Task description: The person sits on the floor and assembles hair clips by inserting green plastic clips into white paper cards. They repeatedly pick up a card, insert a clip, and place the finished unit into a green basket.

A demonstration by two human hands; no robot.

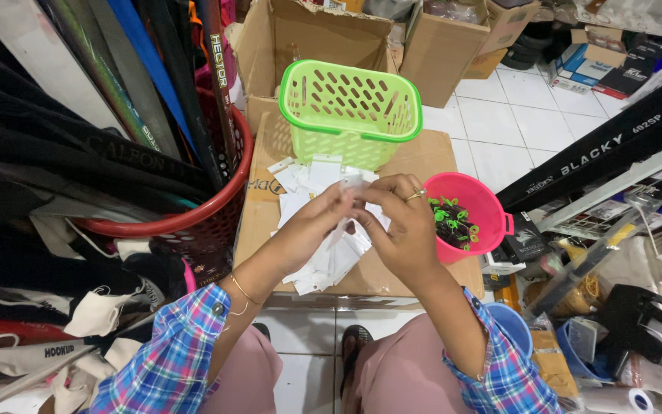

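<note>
I have a small white packet [352,182] pinched between both hands at frame centre, above a flat cardboard sheet [423,157]. Left hand [312,224] closes thumb and forefinger on the packet's 9 o'clock edge; right hand [400,226], ring on one finger, pinches its 3 o'clock edge, remaining fingers curled. What the packet contains I cannot tell.

Judgement: this step goes best with fingertip pressure only, both grips near the top edge, so the thin sleeve stays flat and does not crease or slip.

Below the hands, from 10 to 6 o'clock of the packet, lies a loose heap of white packets [323,253], thin, flat, slightly glossy, overlapping. At 12 o'clock stands a lime-green plastic basket [350,115], rectangular, slotted walls, rigid. At 3 o'clock, a pink round plastic tub [484,207] holding small green and black pieces [452,221], too small to identify. At 9 o'clock, a red mesh bin [193,222] holding long dark tubes [155,92].
</note>
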